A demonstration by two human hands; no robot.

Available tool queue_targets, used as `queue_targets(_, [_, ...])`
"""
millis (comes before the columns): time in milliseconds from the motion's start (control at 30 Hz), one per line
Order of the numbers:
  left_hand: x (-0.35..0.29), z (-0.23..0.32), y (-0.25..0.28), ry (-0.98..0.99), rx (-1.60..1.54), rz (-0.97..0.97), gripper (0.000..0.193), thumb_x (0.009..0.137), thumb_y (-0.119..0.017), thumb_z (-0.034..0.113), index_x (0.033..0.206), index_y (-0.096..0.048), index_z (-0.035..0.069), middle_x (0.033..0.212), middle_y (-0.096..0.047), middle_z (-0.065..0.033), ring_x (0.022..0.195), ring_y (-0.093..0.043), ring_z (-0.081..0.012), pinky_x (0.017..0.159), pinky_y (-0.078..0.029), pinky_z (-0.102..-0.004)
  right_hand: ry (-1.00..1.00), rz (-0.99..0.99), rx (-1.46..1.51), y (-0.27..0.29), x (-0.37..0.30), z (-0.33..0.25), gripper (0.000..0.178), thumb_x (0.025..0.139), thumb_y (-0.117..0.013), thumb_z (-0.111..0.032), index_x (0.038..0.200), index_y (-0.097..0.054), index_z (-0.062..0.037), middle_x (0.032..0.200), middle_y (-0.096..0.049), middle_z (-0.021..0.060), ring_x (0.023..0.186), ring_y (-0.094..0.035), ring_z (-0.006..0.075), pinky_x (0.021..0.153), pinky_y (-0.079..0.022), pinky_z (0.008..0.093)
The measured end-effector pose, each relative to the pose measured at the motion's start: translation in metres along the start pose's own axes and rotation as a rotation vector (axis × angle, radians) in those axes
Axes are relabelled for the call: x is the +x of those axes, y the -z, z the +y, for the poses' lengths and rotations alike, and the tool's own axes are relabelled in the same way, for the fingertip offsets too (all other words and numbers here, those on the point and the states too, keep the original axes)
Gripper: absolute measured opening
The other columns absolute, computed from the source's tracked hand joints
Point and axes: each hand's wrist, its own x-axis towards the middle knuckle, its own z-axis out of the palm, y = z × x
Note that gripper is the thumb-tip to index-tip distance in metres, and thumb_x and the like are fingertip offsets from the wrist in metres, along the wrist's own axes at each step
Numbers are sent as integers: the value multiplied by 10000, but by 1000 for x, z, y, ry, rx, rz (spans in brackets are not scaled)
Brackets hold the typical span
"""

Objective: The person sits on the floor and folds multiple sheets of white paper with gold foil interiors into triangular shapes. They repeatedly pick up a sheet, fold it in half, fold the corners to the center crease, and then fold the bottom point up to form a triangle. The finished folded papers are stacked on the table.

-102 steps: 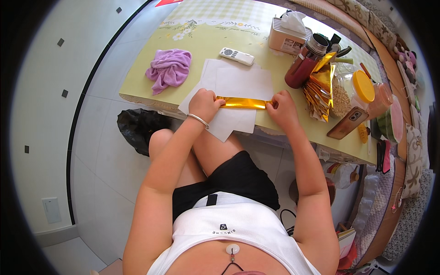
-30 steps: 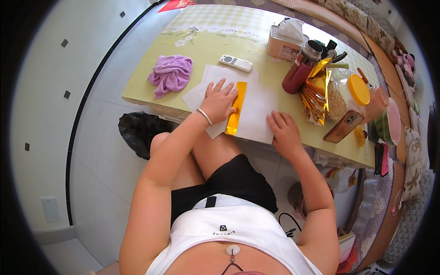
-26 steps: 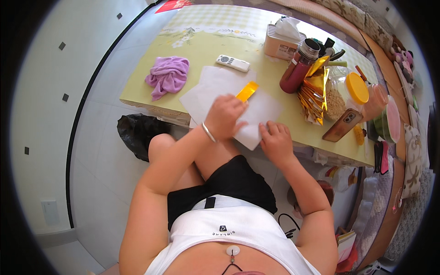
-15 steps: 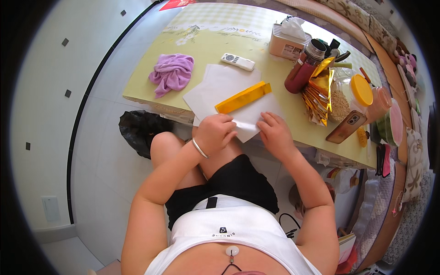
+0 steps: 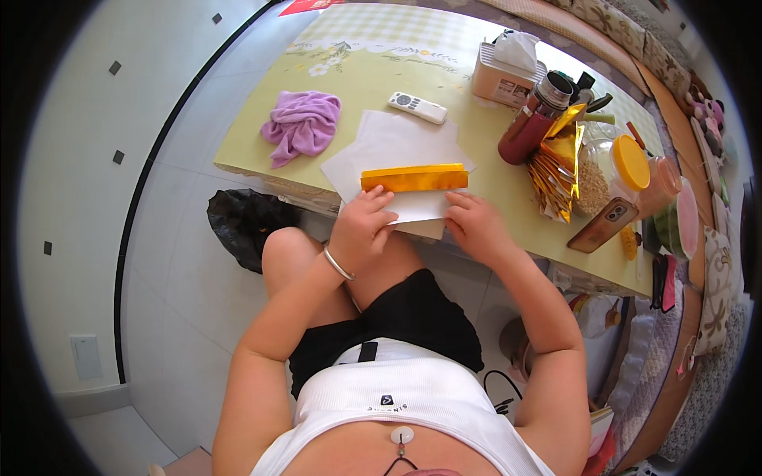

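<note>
A gold foil paper (image 5: 414, 181) lies in front of me as a long, level strip with a crease along it. Right below the strip a white paper flap (image 5: 421, 208) shows; whether it is the back of the same sheet I cannot tell. My left hand (image 5: 363, 226) grips the left end, fingertips at the strip's lower left corner. At the right end, my right hand (image 5: 476, 228) pinches the paper near the lower right corner. Beneath them, white sheets (image 5: 397, 136) are spread at the table's near edge.
A purple cloth (image 5: 302, 127) and a white remote (image 5: 417, 107) lie beyond. To the right stand a dark red flask (image 5: 525, 131), gold foil packets (image 5: 553, 178), a yellow-lidded jar (image 5: 627, 163), a leaning phone (image 5: 601, 224) and a tissue box (image 5: 504, 75). A black bag (image 5: 246, 226) hangs at left.
The gold strip has turned from slanting to level and come nearer me. Both hands have moved to its ends, my left fingers now reaching the strip.
</note>
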Motion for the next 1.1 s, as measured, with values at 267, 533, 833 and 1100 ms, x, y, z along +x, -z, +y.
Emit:
queue_targets(267, [7,-29,13,120,-117,-77,138,780,-733,90,908,-735,38,1387,-566,-207,1378,-431,-402,1105,-367,-452,-141,-137,221,16,30,15,91,808,-715,-120,846,-664,-56,1130,-685,102,1059,-629,323,872,-525,401])
queue_targets(533, [14,-32,6,161,6,-206,160,763,-754,157,893,-736,65,1483,-463,-226,1400,-400,-400,1108,-346,-475,4,38,250,1,34,23,108,792,-735,-132,845,-675,-60,1111,-695,103,1006,-620,322,849,-518,418])
queue_targets(833, [13,-49,-10,324,-150,48,205,782,-749,162,868,-695,-17,1364,-564,-259,1331,-470,-424,1103,-372,-435,-389,10,519,-11,49,46,173,813,-724,-156,830,-661,4,1029,-679,142,907,-620,325,802,-501,369])
queue_targets(1100, [34,-31,-8,236,333,241,365,748,-782,214,1026,-678,1,1342,-572,-246,1291,-497,-417,1107,-357,-501,-506,68,257,-28,57,48,204,778,-734,-214,814,-686,-19,899,-637,104,817,-646,284,711,-520,384])
